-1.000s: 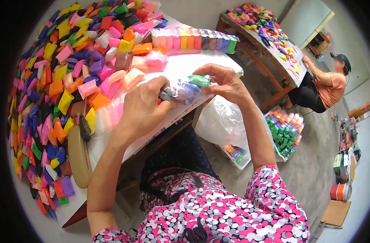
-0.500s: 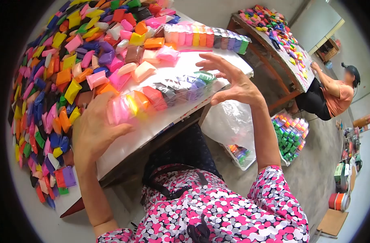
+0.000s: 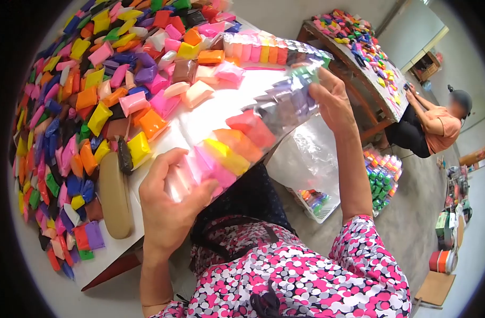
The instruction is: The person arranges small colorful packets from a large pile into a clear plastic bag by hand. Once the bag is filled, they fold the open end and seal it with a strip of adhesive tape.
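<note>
A clear plastic bag (image 3: 237,151) holds a row of small coloured packets, running from pale pink and yellow through orange and red to black, purple and green. Its pale pink end is in the grip of my left hand (image 3: 171,196), thumb on the near side. My right hand (image 3: 332,98) grips the green end, fingers closed around it. The bag is tilted above the table's front edge and partly blurred. Beyond it, a second filled bag (image 3: 263,53) lies on the white tabletop (image 3: 200,122).
A large heap of coloured packets (image 3: 83,106) covers the table's left side, with a tan oblong object (image 3: 115,196) before it. On the floor are a white basket (image 3: 324,212) under clear plastic and a bag of packets (image 3: 383,180). A person (image 3: 438,122) works at another table (image 3: 348,58).
Both hands have closed on the ends of the packet bag, which has risen off the table and tilted towards me. The tan object by the heap is now uncovered.
</note>
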`<action>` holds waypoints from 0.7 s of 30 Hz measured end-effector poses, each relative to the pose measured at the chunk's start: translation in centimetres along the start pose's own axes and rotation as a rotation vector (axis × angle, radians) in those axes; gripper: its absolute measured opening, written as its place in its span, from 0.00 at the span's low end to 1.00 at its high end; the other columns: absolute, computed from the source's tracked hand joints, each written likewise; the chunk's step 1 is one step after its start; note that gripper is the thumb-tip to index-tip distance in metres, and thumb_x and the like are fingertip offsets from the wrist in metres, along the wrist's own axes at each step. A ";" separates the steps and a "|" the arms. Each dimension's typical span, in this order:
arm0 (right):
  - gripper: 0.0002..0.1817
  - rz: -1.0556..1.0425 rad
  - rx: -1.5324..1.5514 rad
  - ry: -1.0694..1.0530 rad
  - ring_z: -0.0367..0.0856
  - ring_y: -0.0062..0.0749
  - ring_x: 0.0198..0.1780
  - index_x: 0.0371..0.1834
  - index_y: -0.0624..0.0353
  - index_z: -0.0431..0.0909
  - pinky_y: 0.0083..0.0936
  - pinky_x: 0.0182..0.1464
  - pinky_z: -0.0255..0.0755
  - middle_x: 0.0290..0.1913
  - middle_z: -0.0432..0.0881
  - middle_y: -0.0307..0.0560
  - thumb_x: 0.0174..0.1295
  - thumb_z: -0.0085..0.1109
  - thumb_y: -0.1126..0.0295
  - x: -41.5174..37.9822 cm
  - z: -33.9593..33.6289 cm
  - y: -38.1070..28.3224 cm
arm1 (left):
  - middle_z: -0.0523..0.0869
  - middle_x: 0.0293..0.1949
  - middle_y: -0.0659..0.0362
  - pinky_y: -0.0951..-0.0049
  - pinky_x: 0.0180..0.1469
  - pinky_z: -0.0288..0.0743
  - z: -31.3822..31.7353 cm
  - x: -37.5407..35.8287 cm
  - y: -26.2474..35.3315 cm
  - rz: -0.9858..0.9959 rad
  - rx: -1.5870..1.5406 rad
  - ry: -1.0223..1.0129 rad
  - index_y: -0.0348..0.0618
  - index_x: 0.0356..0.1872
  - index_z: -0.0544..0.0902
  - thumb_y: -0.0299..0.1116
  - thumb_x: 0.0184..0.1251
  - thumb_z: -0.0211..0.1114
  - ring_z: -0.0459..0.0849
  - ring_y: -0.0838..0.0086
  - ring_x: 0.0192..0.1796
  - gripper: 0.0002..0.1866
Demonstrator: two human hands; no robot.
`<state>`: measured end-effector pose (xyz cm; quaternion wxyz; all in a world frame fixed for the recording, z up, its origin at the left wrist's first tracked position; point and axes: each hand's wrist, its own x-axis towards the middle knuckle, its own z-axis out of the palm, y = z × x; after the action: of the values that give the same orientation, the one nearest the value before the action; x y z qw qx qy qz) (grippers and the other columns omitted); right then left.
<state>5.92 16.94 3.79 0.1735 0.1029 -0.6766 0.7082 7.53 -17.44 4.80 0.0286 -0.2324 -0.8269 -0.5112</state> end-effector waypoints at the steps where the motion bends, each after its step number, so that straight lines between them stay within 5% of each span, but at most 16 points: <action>1: 0.17 0.001 -0.130 -0.015 0.81 0.18 0.46 0.52 0.61 0.81 0.20 0.52 0.73 0.46 0.85 0.39 0.66 0.63 0.62 0.3 0.8 -0.6 | 0.82 0.40 0.49 0.66 0.50 0.75 0.5 0.3 -0.4 -0.046 -0.002 0.001 0.32 0.52 0.78 0.33 0.56 0.73 0.82 0.60 0.43 0.24; 4: 0.22 0.222 -0.774 -0.004 0.81 0.36 0.52 0.54 0.65 0.79 0.32 0.54 0.72 0.49 0.84 0.56 0.72 0.54 0.54 0.7 2.7 2.8 | 0.83 0.44 0.48 0.65 0.53 0.74 1.0 0.9 -1.6 -0.062 0.180 -0.040 0.29 0.52 0.78 0.37 0.64 0.70 0.81 0.61 0.48 0.23; 5: 0.26 0.078 -1.117 -0.068 0.80 0.47 0.55 0.56 0.65 0.77 0.37 0.58 0.70 0.52 0.81 0.63 0.75 0.48 0.51 1.1 3.0 3.6 | 0.83 0.45 0.47 0.65 0.53 0.74 1.1 0.9 -2.1 -0.028 0.216 -0.019 0.29 0.52 0.79 0.37 0.65 0.69 0.81 0.61 0.49 0.22; 8: 0.26 0.018 -0.749 0.044 0.78 0.52 0.56 0.58 0.64 0.76 0.40 0.58 0.70 0.53 0.80 0.63 0.76 0.43 0.50 1.9 3.3 2.4 | 0.83 0.48 0.46 0.64 0.55 0.73 1.2 0.8 -2.0 -0.122 0.036 0.020 0.28 0.51 0.79 0.37 0.67 0.67 0.81 0.59 0.51 0.20; 10: 0.27 -0.323 -1.031 0.192 0.76 0.55 0.60 0.60 0.67 0.74 0.41 0.61 0.69 0.57 0.78 0.66 0.77 0.42 0.52 3.0 2.9 2.5 | 0.83 0.49 0.47 0.64 0.56 0.73 1.2 0.9 -2.3 -0.123 -0.047 0.006 0.29 0.50 0.80 0.36 0.69 0.66 0.81 0.60 0.52 0.19; 11: 0.28 -0.168 -1.019 -0.035 0.73 0.54 0.64 0.61 0.68 0.73 0.40 0.64 0.67 0.60 0.76 0.66 0.76 0.43 0.52 2.8 2.6 2.9 | 0.83 0.50 0.47 0.65 0.55 0.73 1.2 0.9 -2.9 -0.064 -0.024 -0.012 0.29 0.50 0.80 0.36 0.69 0.65 0.81 0.61 0.53 0.18; 13: 0.29 -0.429 -1.500 -0.265 0.65 0.52 0.73 0.65 0.68 0.71 0.47 0.73 0.56 0.69 0.69 0.65 0.75 0.42 0.52 0.6 5.8 5.9 | 0.83 0.50 0.48 0.67 0.55 0.74 1.0 0.9 -3.5 -0.014 -0.020 -0.048 0.29 0.49 0.81 0.35 0.70 0.64 0.81 0.64 0.53 0.17; 14: 0.29 -0.298 -1.337 -0.073 0.61 0.50 0.75 0.65 0.67 0.71 0.55 0.74 0.52 0.73 0.63 0.63 0.76 0.41 0.52 -0.8 8.3 4.8 | 0.84 0.49 0.49 0.68 0.54 0.74 0.7 1.1 -3.6 -0.017 -0.039 -0.064 0.29 0.49 0.82 0.35 0.71 0.63 0.81 0.66 0.52 0.16; 21: 0.29 0.063 -1.038 -0.422 0.60 0.47 0.76 0.68 0.62 0.70 0.53 0.75 0.48 0.75 0.63 0.56 0.75 0.41 0.51 2.1 6.6 1.7 | 0.87 0.36 0.53 0.74 0.46 0.75 -0.5 1.9 -3.1 -0.121 -0.100 -0.078 0.28 0.49 0.83 0.36 0.73 0.62 0.83 0.76 0.41 0.17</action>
<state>2.72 10.52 3.49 0.0411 0.1234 -0.9591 0.2513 4.42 -18.36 3.04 -0.0463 -0.2030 -0.8135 -0.5431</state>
